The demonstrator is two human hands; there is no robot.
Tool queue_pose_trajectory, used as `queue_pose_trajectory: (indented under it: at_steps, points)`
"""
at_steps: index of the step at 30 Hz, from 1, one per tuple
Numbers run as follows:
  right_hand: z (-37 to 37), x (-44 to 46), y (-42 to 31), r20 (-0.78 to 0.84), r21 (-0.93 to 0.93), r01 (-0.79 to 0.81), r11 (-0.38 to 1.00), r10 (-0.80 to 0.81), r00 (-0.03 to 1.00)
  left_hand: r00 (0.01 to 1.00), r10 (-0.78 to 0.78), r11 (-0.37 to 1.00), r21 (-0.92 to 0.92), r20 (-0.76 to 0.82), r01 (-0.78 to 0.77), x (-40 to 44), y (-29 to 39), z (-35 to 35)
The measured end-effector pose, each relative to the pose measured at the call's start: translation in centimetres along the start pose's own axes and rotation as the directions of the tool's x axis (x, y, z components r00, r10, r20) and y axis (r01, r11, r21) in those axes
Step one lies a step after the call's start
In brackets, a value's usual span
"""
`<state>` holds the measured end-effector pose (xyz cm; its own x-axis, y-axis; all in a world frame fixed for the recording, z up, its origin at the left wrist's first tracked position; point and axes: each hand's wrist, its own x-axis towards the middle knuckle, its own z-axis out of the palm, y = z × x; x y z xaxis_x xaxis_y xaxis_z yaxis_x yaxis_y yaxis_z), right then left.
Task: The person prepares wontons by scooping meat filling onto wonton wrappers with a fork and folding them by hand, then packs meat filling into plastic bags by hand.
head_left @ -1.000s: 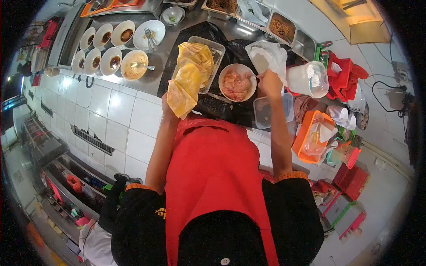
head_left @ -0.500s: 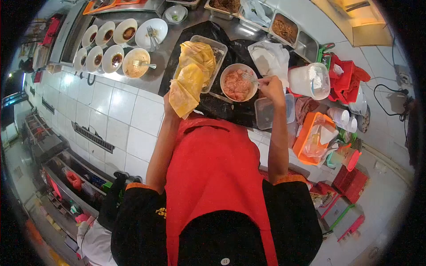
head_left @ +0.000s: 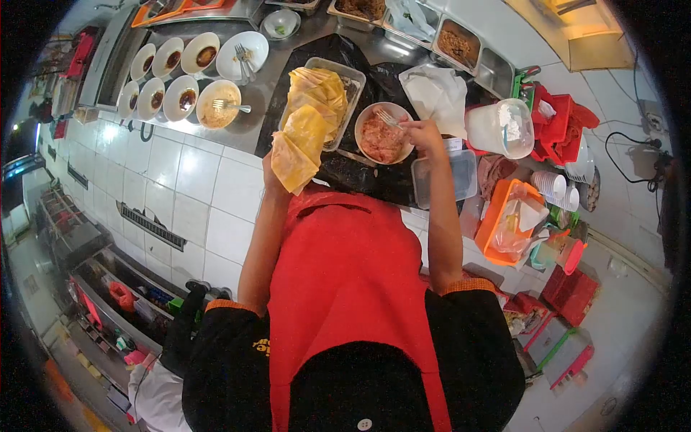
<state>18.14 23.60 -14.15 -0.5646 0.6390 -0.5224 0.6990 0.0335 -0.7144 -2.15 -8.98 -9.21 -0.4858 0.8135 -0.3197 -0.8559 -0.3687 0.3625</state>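
The right hand [head_left: 423,135], fingers closed round a fork [head_left: 389,119], holds it at raw minced meat [head_left: 381,142], plentiful in its white bowl. The left hand [head_left: 273,175], grip hidden, supports a yellow wrapper [head_left: 301,155] showing no meat; more wrappers [head_left: 317,93] overlap a clear container [head_left: 352,106].

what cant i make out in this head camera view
Head view, all four:
Left hand: most fingers hidden by the yellow sheets.
Held fork: handle end covered by the right hand.
Shirt lettering: too small, partly covered by the red apron.
Metal pan of brown food: far side cut off by top edge.
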Motion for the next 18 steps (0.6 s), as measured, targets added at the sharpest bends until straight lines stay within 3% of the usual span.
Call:
queue_pose_trajectory:
  at_steps: [1,5,7,8,10,12,14,16,17,18]
  points:
    - [-0.5,0.0,0.3,0.156,0.283,-0.189,0.94,0.149,0.976,1.0,-0.001,1.0,-0.002,-0.001,0.001,-0.2,-0.1,0.1]
    - [-2.9,-2.7,0.0,0.278,0.346,-0.297,0.89,0.205,0.938,0.997,0.048,0.997,0.064,-0.058,-0.044,-0.2,-0.1,0.1]
    - [-2.9,-3.1,1.1,0.149,-0.091,-0.021,0.996,0.035,0.988,0.997,0.043,0.997,0.073,-0.065,-0.038,-0.1,-0.3,0.2]
    - [-3.2,-3.3,1.7,0.146,-0.089,-0.025,0.996,0.038,0.989,0.995,0.028,0.997,0.071,-0.096,-0.021,-0.1,-0.4,0.2]
    - [-3.8,-4.9,0.1,0.009,-0.14,0.114,0.984,-0.114,0.993,0.991,0.021,0.997,0.07,-0.13,-0.012,-0.1,-0.3,0.7]
    - [-4.4,-6.4,-2.1,0.017,-0.2,0.116,0.973,-0.115,0.993,0.999,0.002,0.995,-0.096,0.042,0.002,-0.1,-0.5,1.4]
    - [-4.8,-6.7,-2.7,0.017,-0.262,0.119,0.958,-0.119,0.993,1.0,0.0,0.999,-0.035,0.011,0.0,0.1,-0.6,0.6]
    - [-4.9,-6.2,-2.2,0.118,-0.044,0.055,0.998,-0.05,0.992,1.0,0.006,1.0,0.026,-0.022,-0.005,0.4,-0.6,0.5]
    - [-4.6,-6.0,-2.0,0.119,-0.043,0.058,0.997,-0.053,0.991,0.999,-0.021,1.0,-0.012,-0.039,0.021,0.5,-0.7,0.5]
    - [-4.1,-5.8,-2.1,0.007,-0.183,0.097,0.978,-0.097,0.995,0.997,-0.049,0.998,-0.049,-0.056,0.046,0.5,-0.7,0.5]
